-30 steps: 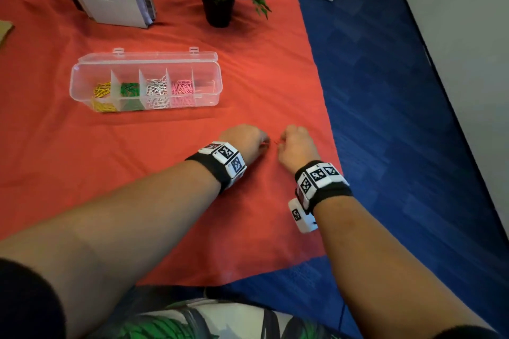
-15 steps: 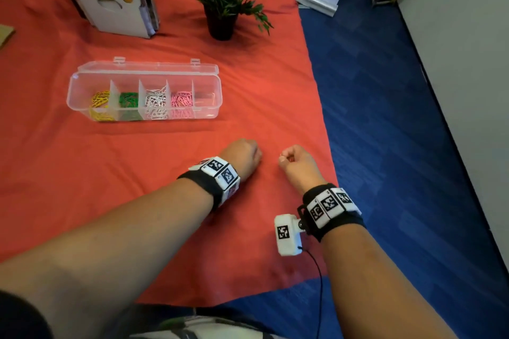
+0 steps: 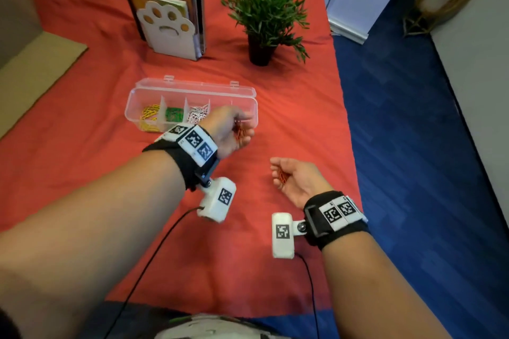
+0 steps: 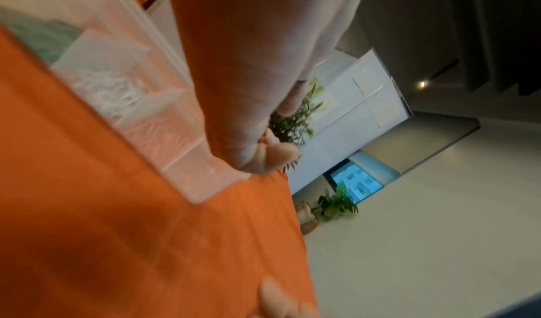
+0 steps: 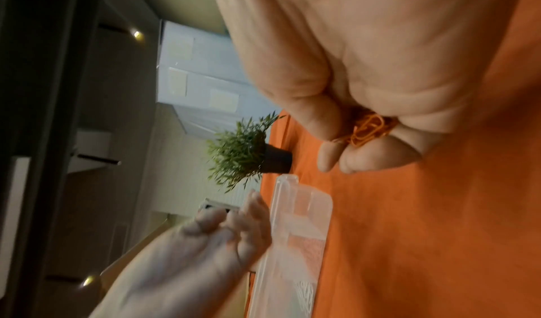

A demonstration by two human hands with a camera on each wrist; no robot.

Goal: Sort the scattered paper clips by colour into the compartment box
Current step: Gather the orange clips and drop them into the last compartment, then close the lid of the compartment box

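Orange-red wire paper clips (image 3: pixel 240 131) sit bunched in my left hand (image 3: pixel 230 129), fingers curled loosely round them, palm turned up, hovering over the right-hand end of the clear plastic compartment box (image 3: pixel 190 88). My right hand (image 3: pixel 296 177) cups a second orange-red bunch (image 3: pixel 281 175), fingers (image 5: pixel 371 155) folded over it, thumb pressing the wires down. So both fists are part-closed on clips, neither fully clenched.

From my left hand the box runs off toward nine o'clock; my right hand hangs at about four o'clock from it, above the red cloth (image 3: pixel 82 151), near the table's edge.

Risk, as I judge it: tip too fast and these tangled clips spill over the low divider into the next cell, or bounce onto the cloth. My right bunch is loosely cupped near the edge, so one could slip to the blue floor (image 3: pixel 413 146).

Count: one box, its lid open; I make out five cells. Yellow clips (image 3: pixel 148 114), green clips (image 3: pixel 174 114) and white clips (image 3: pixel 197 114) fill three; my hand hides the rest. Two bunches in hand, clips too knotted to number. At twelve o'clock, one potted green plant (image 3: pixel 264 8) and one white paw-shaped bookend (image 3: pixel 168 27) holding books.
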